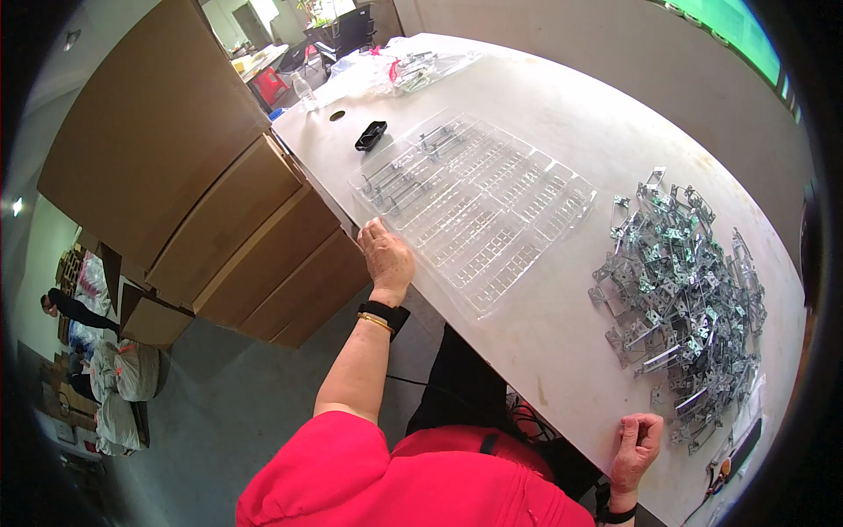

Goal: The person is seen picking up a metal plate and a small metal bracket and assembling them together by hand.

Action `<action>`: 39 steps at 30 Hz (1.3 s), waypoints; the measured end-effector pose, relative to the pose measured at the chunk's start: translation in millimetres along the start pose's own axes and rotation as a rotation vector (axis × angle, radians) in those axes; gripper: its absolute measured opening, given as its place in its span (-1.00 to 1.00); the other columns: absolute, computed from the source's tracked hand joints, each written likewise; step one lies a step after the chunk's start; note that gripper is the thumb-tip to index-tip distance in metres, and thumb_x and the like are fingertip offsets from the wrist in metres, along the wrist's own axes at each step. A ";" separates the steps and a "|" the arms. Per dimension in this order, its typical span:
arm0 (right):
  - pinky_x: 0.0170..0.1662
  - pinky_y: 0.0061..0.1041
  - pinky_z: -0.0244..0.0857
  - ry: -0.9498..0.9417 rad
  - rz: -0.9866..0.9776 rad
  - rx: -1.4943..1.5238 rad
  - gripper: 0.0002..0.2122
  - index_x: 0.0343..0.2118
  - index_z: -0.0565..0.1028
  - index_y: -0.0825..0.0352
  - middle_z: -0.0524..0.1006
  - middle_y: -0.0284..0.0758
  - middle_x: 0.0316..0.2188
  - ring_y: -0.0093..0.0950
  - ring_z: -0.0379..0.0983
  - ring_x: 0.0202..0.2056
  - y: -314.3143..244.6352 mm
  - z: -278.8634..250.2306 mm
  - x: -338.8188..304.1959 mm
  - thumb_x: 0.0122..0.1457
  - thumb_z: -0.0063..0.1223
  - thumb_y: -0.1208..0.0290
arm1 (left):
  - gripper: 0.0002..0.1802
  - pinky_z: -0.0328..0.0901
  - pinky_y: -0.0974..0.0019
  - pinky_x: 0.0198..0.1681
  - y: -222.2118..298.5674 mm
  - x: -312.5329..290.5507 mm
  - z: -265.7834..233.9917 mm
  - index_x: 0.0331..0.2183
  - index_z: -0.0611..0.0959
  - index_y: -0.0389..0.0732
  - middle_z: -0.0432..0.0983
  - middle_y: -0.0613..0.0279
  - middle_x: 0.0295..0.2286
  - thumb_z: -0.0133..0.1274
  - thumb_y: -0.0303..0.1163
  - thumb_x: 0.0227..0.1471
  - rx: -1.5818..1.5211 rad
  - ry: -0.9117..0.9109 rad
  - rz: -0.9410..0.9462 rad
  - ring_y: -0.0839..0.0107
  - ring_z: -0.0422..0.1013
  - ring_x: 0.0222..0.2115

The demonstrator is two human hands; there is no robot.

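A clear plastic tray with rows of small compartments lies on the white table. Several metal brackets with rods sit in its far-left compartments. My left hand is at the tray's near-left edge, fingers bent together against the rim; its thumb is hidden. On the right side of the table spreads a large heap of loose metal brackets. By the near edge, just left of the heap's lower end, my right hand is closed with curled fingers. Whatever may be inside it is too small or hidden to make out.
A black plastic holder lies beyond the tray, near a round table hole. Farther back are a clear bottle and plastic bags with metal parts. Stacked cardboard boxes border the table's left. An orange-and-black tool lies near right.
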State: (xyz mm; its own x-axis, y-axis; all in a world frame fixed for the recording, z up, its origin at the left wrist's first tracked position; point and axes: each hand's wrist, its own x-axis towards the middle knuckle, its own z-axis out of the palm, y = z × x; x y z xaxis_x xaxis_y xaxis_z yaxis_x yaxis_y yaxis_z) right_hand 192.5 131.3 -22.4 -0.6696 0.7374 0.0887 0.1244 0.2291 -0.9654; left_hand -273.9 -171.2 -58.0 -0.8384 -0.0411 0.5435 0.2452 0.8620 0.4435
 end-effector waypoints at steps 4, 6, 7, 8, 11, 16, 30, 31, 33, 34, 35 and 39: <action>-0.29 -0.72 0.18 0.008 0.009 0.003 -0.87 -0.24 0.41 0.26 0.46 -0.50 -0.35 -0.73 0.28 -0.40 0.7 0.1 -0.4 0.44 0.12 0.42 | -0.52 0.10 -0.11 0.34 -1.0 0.2 -0.7 0.13 0.38 -0.45 0.35 -0.24 0.07 -0.07 -0.55 0.19 0.011 -0.021 0.001 -0.17 0.22 0.19; -0.29 -0.72 0.18 0.004 0.010 0.004 -0.87 -0.24 0.41 0.26 0.46 -0.50 -0.35 -0.73 0.28 -0.39 0.5 -0.3 -0.3 0.44 0.12 0.42 | -0.52 0.09 -0.11 0.34 -1.7 0.3 -0.5 0.14 0.37 -0.45 0.35 -0.24 0.07 -0.07 -0.55 0.19 0.012 -0.018 0.005 -0.17 0.22 0.19; -0.29 -0.72 0.18 0.001 0.011 0.005 -0.87 -0.24 0.41 0.26 0.46 -0.50 -0.35 -0.73 0.28 -0.39 0.3 -0.4 -0.2 0.44 0.12 0.41 | -0.52 0.09 -0.12 0.35 -2.1 0.3 -0.4 0.14 0.37 -0.45 0.35 -0.25 0.07 -0.07 -0.55 0.19 0.014 -0.016 0.009 -0.17 0.21 0.19; -0.29 -0.72 0.18 0.001 0.011 0.005 -0.87 -0.24 0.41 0.26 0.46 -0.50 -0.35 -0.73 0.28 -0.39 -0.3 0.1 -0.2 0.44 0.12 0.41 | -0.52 0.09 -0.12 0.35 -2.5 0.0 -0.4 0.14 0.37 -0.45 0.35 -0.25 0.07 -0.07 -0.55 0.19 0.014 -0.016 0.009 -0.17 0.21 0.19; -0.29 -0.72 0.18 0.015 0.005 -0.002 -0.87 -0.24 0.41 0.26 0.46 -0.50 -0.35 -0.73 0.28 -0.40 -1.1 1.2 -0.2 0.44 0.13 0.41 | -0.52 0.09 -0.11 0.35 -0.2 -0.2 -2.2 0.14 0.37 -0.45 0.35 -0.25 0.07 -0.07 -0.55 0.19 0.007 -0.022 0.007 -0.17 0.21 0.19; -0.30 -0.71 0.18 0.018 0.008 0.002 -0.87 -0.25 0.42 0.26 0.46 -0.50 -0.36 -0.73 0.28 -0.41 -0.7 1.5 0.1 0.44 0.13 0.42 | -0.52 0.10 -0.11 0.35 0.2 0.0 -2.4 0.14 0.36 -0.46 0.34 -0.25 0.07 -0.07 -0.55 0.20 0.010 -0.029 -0.001 -0.17 0.21 0.20; -0.28 -0.71 0.19 0.013 0.006 -0.005 -0.87 -0.24 0.41 0.26 0.46 -0.49 -0.35 -0.73 0.28 -0.40 -2.6 1.4 -0.1 0.44 0.13 0.41 | -0.51 0.10 -0.10 0.35 0.0 -0.6 -1.9 0.15 0.36 -0.45 0.33 -0.23 0.08 -0.07 -0.56 0.20 0.011 -0.031 -0.003 -0.15 0.20 0.20; -0.28 -0.71 0.18 0.014 0.003 -0.010 -0.87 -0.24 0.41 0.26 0.46 -0.49 -0.35 -0.73 0.27 -0.40 -2.7 1.6 0.0 0.44 0.12 0.41 | -0.51 0.10 -0.10 0.35 -0.3 -0.4 -2.1 0.15 0.35 -0.45 0.33 -0.23 0.08 -0.07 -0.56 0.20 0.016 -0.032 0.000 -0.15 0.20 0.20; -0.29 -0.72 0.18 0.014 0.003 -0.018 -0.87 -0.24 0.41 0.26 0.46 -0.50 -0.35 -0.73 0.27 -0.40 -4.3 2.1 0.0 0.44 0.12 0.41 | -0.51 0.10 -0.10 0.35 0.1 0.0 -2.8 0.15 0.35 -0.45 0.33 -0.23 0.08 -0.07 -0.56 0.20 0.015 -0.041 -0.008 -0.15 0.20 0.20; -0.29 -0.72 0.18 0.014 0.002 -0.027 -0.87 -0.24 0.41 0.26 0.46 -0.50 -0.35 -0.73 0.27 -0.40 -4.8 2.2 -0.1 0.44 0.12 0.40 | -0.51 0.10 -0.10 0.35 0.7 0.0 -3.3 0.15 0.35 -0.45 0.33 -0.24 0.08 -0.07 -0.56 0.20 0.013 -0.049 -0.016 -0.15 0.20 0.20; -0.29 -0.72 0.18 0.014 0.002 -0.027 -0.87 -0.24 0.41 0.26 0.46 -0.50 -0.35 -0.73 0.27 -0.40 -4.5 2.1 -0.3 0.44 0.12 0.40 | -0.51 0.10 -0.10 0.35 1.3 -0.1 -3.7 0.15 0.35 -0.45 0.33 -0.24 0.08 -0.07 -0.56 0.20 0.013 -0.049 -0.016 -0.15 0.20 0.20; -0.29 -0.72 0.18 0.018 0.017 -0.014 -0.86 -0.25 0.41 0.26 0.46 -0.50 -0.35 -0.73 0.27 -0.40 -4.2 1.9 -0.5 0.44 0.12 0.40 | -0.52 0.11 -0.10 0.35 1.8 0.1 -4.4 0.15 0.35 -0.45 0.33 -0.25 0.09 -0.07 -0.55 0.21 0.014 -0.045 -0.014 -0.14 0.21 0.20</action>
State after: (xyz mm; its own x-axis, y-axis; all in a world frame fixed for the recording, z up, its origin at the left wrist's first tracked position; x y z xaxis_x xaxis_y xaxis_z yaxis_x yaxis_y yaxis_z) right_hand 191.0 128.7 -18.9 -0.6543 0.7523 0.0768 0.1461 0.2254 -0.9633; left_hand -271.4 -171.9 -54.1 -0.8628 -0.0313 0.5046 0.2262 0.8687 0.4407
